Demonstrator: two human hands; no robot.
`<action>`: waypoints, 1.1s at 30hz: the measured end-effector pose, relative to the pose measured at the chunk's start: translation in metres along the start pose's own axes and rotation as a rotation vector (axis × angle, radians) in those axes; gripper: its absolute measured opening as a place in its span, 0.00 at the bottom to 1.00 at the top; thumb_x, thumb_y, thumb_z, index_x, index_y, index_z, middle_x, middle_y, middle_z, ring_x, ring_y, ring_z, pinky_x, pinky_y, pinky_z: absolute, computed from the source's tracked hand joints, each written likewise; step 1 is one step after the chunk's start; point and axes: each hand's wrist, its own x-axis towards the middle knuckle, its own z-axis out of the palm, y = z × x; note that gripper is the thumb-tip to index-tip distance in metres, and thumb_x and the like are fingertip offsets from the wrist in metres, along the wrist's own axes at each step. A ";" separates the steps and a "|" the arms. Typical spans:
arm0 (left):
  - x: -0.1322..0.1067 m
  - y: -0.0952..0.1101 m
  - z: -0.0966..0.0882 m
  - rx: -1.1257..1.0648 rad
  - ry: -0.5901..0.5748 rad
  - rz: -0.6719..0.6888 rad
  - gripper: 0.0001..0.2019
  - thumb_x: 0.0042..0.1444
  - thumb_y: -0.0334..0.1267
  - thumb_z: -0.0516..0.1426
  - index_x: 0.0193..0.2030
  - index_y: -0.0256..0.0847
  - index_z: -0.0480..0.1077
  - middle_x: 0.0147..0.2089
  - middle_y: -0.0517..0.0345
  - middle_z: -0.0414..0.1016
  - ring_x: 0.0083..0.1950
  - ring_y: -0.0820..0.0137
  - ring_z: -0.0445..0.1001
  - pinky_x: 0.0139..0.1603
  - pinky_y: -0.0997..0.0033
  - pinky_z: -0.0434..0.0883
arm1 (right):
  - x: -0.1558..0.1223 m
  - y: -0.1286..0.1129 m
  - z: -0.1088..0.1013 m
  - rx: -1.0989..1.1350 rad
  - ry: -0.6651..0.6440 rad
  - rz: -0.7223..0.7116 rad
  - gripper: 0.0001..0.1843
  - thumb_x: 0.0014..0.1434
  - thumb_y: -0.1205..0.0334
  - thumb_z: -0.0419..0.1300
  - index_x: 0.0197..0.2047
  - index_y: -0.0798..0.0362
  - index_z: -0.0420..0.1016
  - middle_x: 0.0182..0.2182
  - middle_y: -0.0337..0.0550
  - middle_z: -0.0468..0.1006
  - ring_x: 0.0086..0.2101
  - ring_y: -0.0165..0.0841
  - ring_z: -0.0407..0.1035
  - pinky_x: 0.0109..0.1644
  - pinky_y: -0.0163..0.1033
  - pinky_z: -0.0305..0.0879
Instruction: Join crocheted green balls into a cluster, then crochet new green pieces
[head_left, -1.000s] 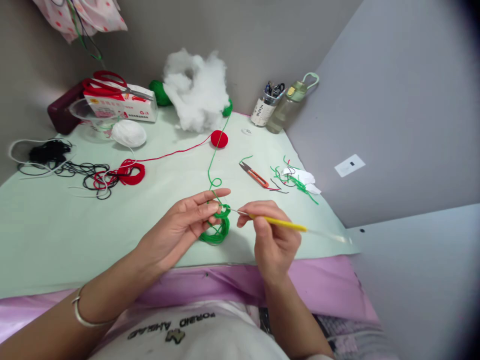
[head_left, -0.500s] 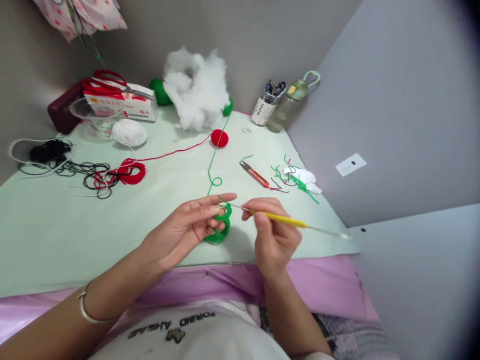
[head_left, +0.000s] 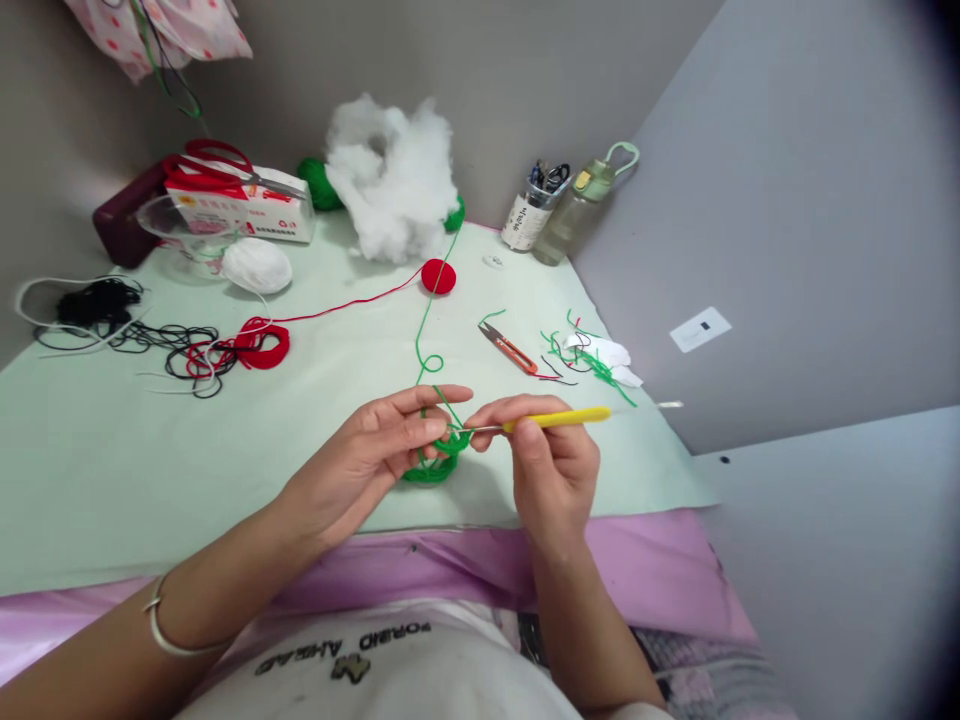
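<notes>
My left hand (head_left: 375,450) pinches a small green crochet piece (head_left: 439,452) just above the pale green table cover (head_left: 150,470). Its forefinger is stretched out, with the green yarn strand (head_left: 426,330) running over it. That strand leads back to a green yarn ball (head_left: 454,215) by the white stuffing. My right hand (head_left: 544,460) is closed on a yellow-handled crochet hook (head_left: 559,419). The hook lies nearly level and its metal tip is in the green piece.
Orange thread snips (head_left: 510,350) and yarn scraps (head_left: 592,358) lie to the right. A red crochet disc (head_left: 438,276), white stuffing (head_left: 394,180), a jar (head_left: 529,215) and a bottle (head_left: 581,205) stand behind. Red and black yarn tangles (head_left: 202,350), white yarn ball (head_left: 257,266) and box with red scissors (head_left: 240,195) sit left.
The hook has swung from pointing down to the right to nearly level, and its tip has gone into the green piece. My left hand has held its place.
</notes>
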 end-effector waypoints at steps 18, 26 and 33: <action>0.002 0.002 0.005 0.033 0.067 0.056 0.19 0.57 0.37 0.67 0.56 0.41 0.77 0.35 0.59 0.73 0.36 0.75 0.69 0.40 0.76 0.67 | 0.001 0.009 0.003 0.007 0.052 -0.002 0.12 0.70 0.66 0.54 0.45 0.48 0.79 0.35 0.41 0.78 0.29 0.30 0.74 0.32 0.38 0.74; 0.004 -0.004 0.005 -0.037 -0.004 -0.015 0.19 0.59 0.38 0.66 0.57 0.41 0.78 0.40 0.56 0.75 0.37 0.76 0.68 0.43 0.76 0.67 | -0.008 0.015 0.010 -0.495 0.062 -0.369 0.17 0.64 0.74 0.59 0.51 0.45 0.80 0.43 0.46 0.79 0.42 0.36 0.76 0.44 0.42 0.75; 0.005 0.004 0.000 -0.048 -0.002 -0.027 0.13 0.57 0.34 0.66 0.49 0.39 0.81 0.35 0.56 0.75 0.36 0.74 0.70 0.40 0.74 0.67 | 0.005 0.006 0.001 0.053 0.170 0.031 0.09 0.68 0.60 0.56 0.39 0.50 0.77 0.31 0.42 0.75 0.27 0.31 0.70 0.29 0.39 0.71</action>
